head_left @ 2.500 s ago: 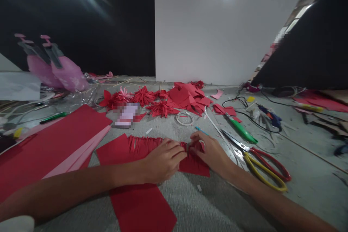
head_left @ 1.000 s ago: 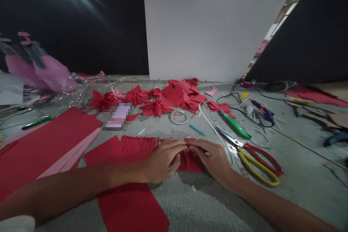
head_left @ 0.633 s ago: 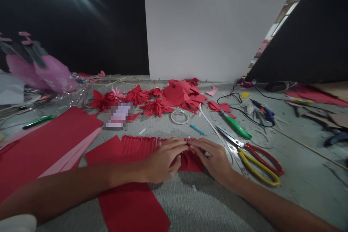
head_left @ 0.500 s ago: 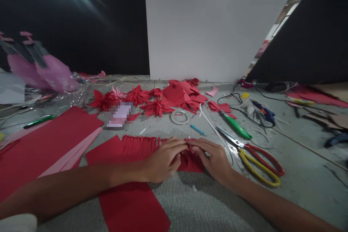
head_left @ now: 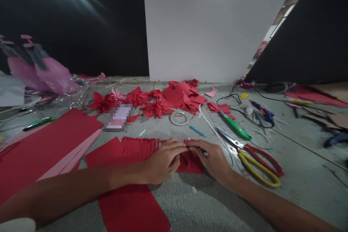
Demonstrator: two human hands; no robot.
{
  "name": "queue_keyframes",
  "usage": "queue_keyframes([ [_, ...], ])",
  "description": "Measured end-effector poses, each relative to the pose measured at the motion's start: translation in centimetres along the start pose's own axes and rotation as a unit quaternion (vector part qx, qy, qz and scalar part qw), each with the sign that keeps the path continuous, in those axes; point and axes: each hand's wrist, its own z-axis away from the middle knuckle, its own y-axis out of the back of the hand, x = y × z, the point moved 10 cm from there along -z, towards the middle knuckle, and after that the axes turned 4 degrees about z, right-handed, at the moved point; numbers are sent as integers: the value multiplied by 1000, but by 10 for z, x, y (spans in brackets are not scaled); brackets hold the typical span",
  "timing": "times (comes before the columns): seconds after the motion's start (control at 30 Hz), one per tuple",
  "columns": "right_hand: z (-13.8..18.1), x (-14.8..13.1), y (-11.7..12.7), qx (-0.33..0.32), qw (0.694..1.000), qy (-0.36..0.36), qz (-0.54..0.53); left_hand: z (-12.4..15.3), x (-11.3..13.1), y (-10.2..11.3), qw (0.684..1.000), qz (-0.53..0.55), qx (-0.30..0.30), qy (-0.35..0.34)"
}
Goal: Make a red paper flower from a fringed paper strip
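Note:
A red paper strip cut into a fringe [head_left: 140, 147] lies flat in front of me, its cut ends pointing away. My left hand [head_left: 165, 159] rests over its middle, fingers bent and pinching at the fringe. Beside it, my right hand [head_left: 213, 157] pinches the same fringe near its right end, and the fingertips of both hands nearly meet. The exact strands between the fingers are hidden. Under my left forearm lies a plain red paper sheet [head_left: 133, 206]. To the right of my right hand are scissors [head_left: 241, 146] with one red and one yellow handle.
Red paper flowers [head_left: 137, 96] and cut red pieces [head_left: 178, 96] lie beyond the hands. Nearby are a tape roll [head_left: 179, 117], a blue pen [head_left: 198, 131], a green-handled cutter [head_left: 236, 127] and a glue gun [head_left: 262, 112]. Large red sheets [head_left: 54, 145] cover the left. A white panel [head_left: 201, 25] stands behind.
Both hands stay at the fringed strip with only small finger movements; the right fingertips have shifted slightly. The view has tilted a little.

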Motion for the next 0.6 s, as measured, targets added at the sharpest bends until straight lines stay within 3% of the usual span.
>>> queue_keyframes([
  [0.6,0,-3,-1,8,1000,26,7,1,0,-2,999,-35,-3,-1],
])
